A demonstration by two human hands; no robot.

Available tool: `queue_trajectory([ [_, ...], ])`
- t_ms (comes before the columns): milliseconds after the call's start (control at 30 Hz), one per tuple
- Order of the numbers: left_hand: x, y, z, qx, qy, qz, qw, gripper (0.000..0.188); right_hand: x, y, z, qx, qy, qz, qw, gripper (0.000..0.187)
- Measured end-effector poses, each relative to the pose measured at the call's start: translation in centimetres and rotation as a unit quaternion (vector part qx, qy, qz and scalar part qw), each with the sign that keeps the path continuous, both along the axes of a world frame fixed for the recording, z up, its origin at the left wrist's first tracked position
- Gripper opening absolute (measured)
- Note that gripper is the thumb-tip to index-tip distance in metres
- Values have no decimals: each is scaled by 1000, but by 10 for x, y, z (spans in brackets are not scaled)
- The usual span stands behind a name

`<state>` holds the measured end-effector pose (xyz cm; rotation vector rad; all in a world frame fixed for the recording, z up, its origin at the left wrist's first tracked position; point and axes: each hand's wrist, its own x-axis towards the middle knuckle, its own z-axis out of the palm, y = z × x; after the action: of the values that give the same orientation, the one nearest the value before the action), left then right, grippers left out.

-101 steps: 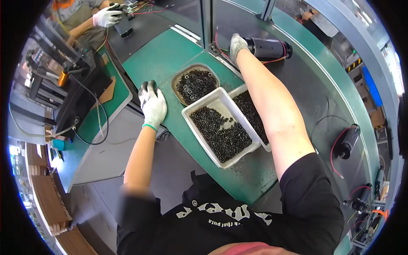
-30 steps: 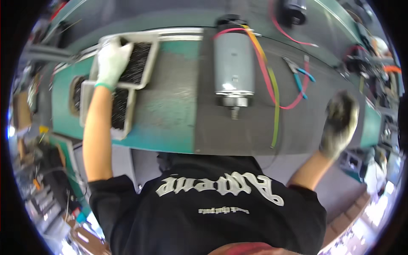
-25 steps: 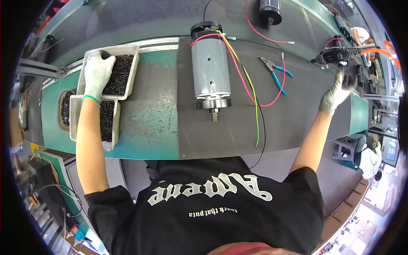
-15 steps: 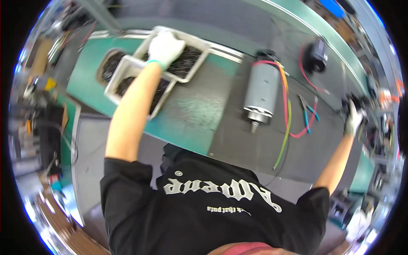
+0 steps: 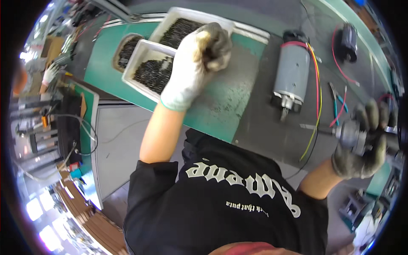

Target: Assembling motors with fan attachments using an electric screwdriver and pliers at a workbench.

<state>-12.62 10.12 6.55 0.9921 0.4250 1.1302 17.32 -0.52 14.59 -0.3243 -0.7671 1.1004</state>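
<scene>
My left hand (image 5: pixel 205 57), in a white glove with dark soiled fingers, is raised above the bins with its fingers curled closed. What lies inside them is hidden. Below it are a white far bin (image 5: pixel 229 24) and a white near bin (image 5: pixel 135 57), both with small black screw-like pieces. On the right, my gloved right hand (image 5: pixel 361 157) has a power screwdriver (image 5: pixel 352 132) in its grip, the thin bit pointing left toward a big grey motor (image 5: pixel 292 70). That motor lies on the bench, shaft end toward me, with red and yellow wires.
A third small bin (image 5: pixel 119 53) of dark pieces stands at the left. Blue-handled pliers (image 5: pixel 336 108) lie right of the grey motor, and a smaller black motor (image 5: pixel 348 42) lies beyond. Another person's gloved hand (image 5: pixel 50 74) shows at the far left.
My left hand has come up out of the far bin, toward the right, and its fingers have closed. My right hand has come nearer from the right edge, now with the power screwdriver.
</scene>
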Motion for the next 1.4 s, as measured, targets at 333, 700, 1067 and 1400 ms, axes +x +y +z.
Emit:
queue_trajectory([
  [333, 84, -68, -9, -140, -232, -75, 960, 26, -28, 11, 12, 45, 50, 70, 995, 34],
  [700, 86, -68, -10, -117, -178, -130, 968, 23, -29, 10, 6, 19, 32, 71, 997, 32],
  [1067, 105, -70, -10, -103, -154, -53, 981, 26, -5, 2, 6, -4, 36, 63, 997, 30],
  [1400, 113, -116, -21, -359, -118, -204, 903, 34, 6, -14, -28, -80, 43, 73, 993, 30],
])
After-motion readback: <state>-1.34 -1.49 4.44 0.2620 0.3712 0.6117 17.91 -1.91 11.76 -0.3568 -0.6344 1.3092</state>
